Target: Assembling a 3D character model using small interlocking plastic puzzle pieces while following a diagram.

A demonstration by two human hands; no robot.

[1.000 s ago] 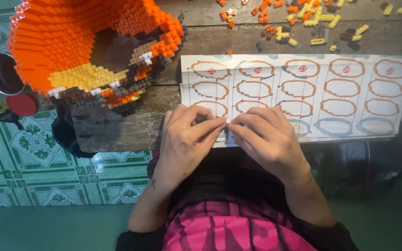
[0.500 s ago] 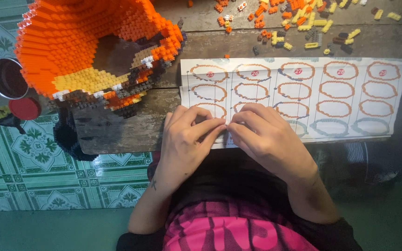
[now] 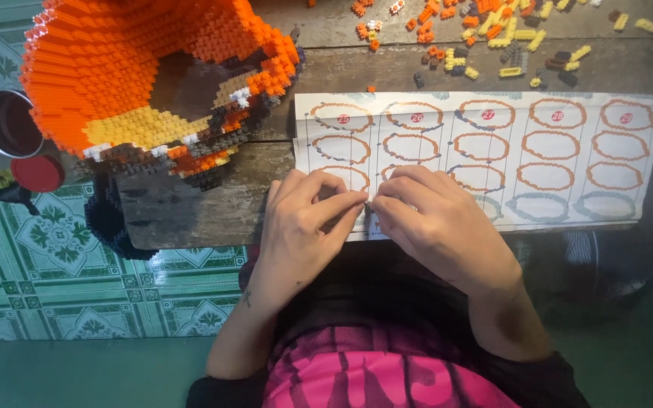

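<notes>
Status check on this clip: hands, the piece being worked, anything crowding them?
Left hand and right hand pinched fingertip to fingertip over the instruction sheet; piece between them too small to see. Orange brick model off left, clear of hands.

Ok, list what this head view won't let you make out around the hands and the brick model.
- What the fingertips pinch: hidden where the left hand and right hand meet, too small.
- Instruction sheet: lower-left rings covered by both hands.
- Orange brick model: top cut off by the frame edge.
- Loose bricks: shapes too small; some cut off at the top.
- Dark cup: contents too dark.
</notes>
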